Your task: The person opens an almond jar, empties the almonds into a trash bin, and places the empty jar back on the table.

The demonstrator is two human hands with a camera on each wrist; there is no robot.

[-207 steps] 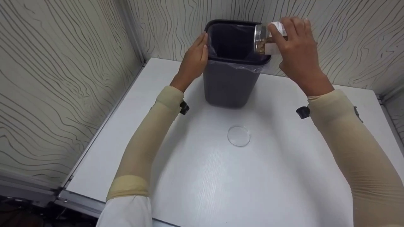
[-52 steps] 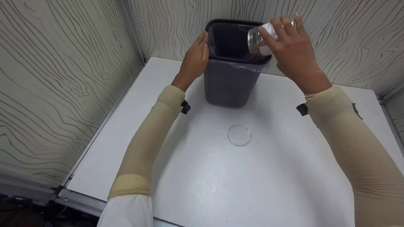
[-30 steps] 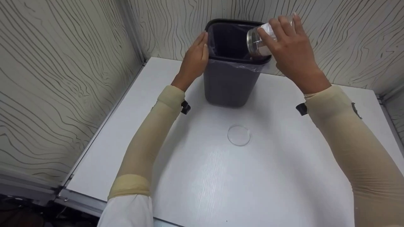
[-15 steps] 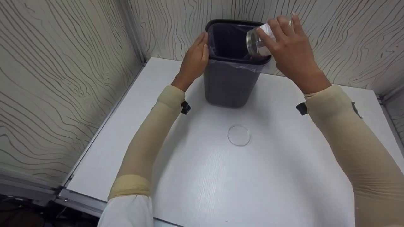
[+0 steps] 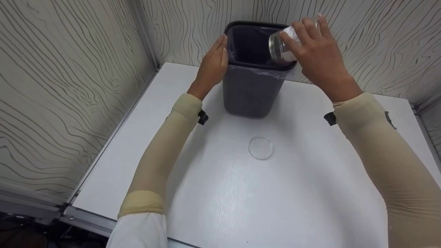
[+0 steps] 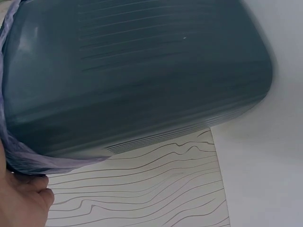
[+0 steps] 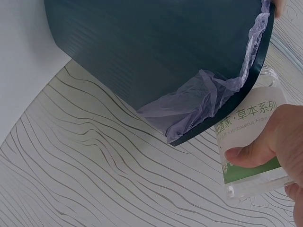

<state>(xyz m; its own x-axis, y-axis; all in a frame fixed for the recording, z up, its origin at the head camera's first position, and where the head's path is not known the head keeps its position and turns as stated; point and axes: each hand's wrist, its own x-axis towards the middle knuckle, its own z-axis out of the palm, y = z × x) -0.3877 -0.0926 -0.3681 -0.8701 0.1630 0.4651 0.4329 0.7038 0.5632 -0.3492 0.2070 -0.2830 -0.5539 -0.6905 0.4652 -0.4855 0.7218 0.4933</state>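
My right hand [image 5: 318, 57] grips a clear jar [image 5: 275, 46] by its sides. The jar is tipped over the right rim of a dark grey trash bin [image 5: 248, 93], its mouth inside the opening. In the right wrist view, the white and green label [image 7: 248, 113] shows, and my thumb presses on it. The jar's inside looks clear near the mouth. A thin plastic liner [image 7: 203, 90] folds over the bin's rim. My left hand [image 5: 213, 63] rests with extended fingers against the bin's upper left side. In the left wrist view, this hand is at the liner's edge.
A clear round lid [image 5: 260, 148] lies flat on the white table [image 5: 206, 193] in front of the bin. Patterned wall panels [image 5: 193, 20] stand close behind the bin and along the left side.
Since the earliest frame, my right hand has moved slightly left and tilted the jar's mouth further down. Brown pieces seen in the jar then no longer show. The left hand stays at the bin.
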